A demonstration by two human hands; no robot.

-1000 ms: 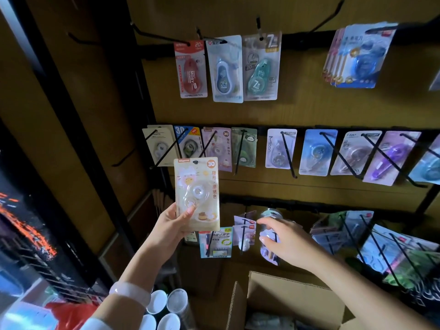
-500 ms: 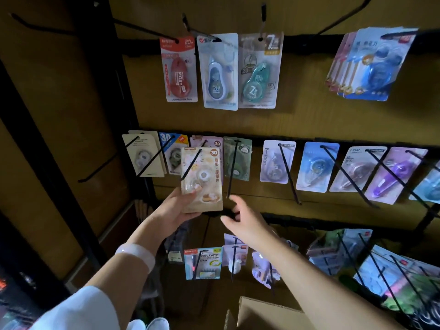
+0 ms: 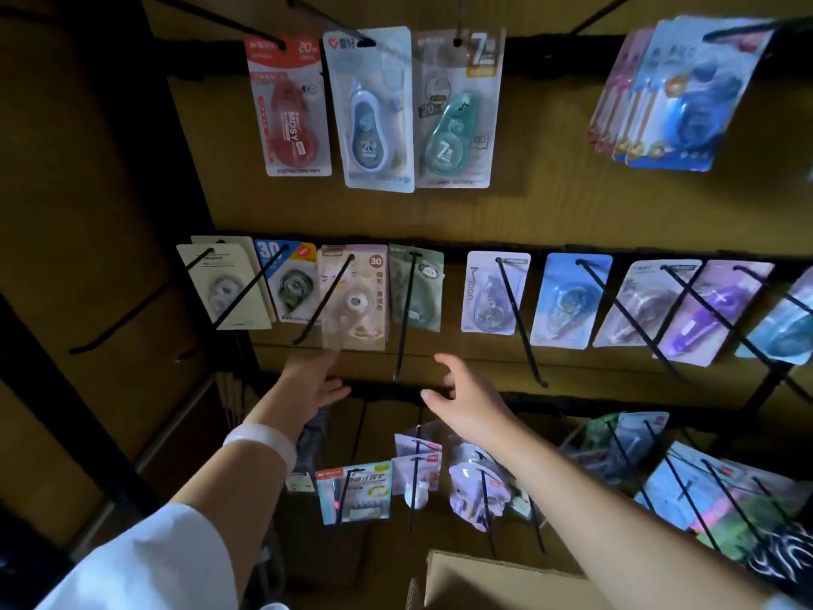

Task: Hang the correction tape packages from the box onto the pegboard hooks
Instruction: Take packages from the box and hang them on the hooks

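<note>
Two hands reach toward the pegboard (image 3: 506,213) in the head view. The beige correction tape package (image 3: 355,297) hangs on a hook (image 3: 323,301) in the middle row, near the board's left edge. The left hand (image 3: 314,380) sits just below it, fingers loose, grip empty. The right hand (image 3: 462,398) is spread, holding nothing. The cardboard box (image 3: 497,583) lies at the bottom edge.

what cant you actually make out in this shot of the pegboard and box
- Cardboard box, head view: cut off by the bottom edge, contents unseen.
- Cream package: motion-blurred, so whether the left hand touches its lower edge is unclear.
- Right hand: fingers blurred; it holds nothing visible.
- Bottom-right packages: dim, labels unreadable.
</note>
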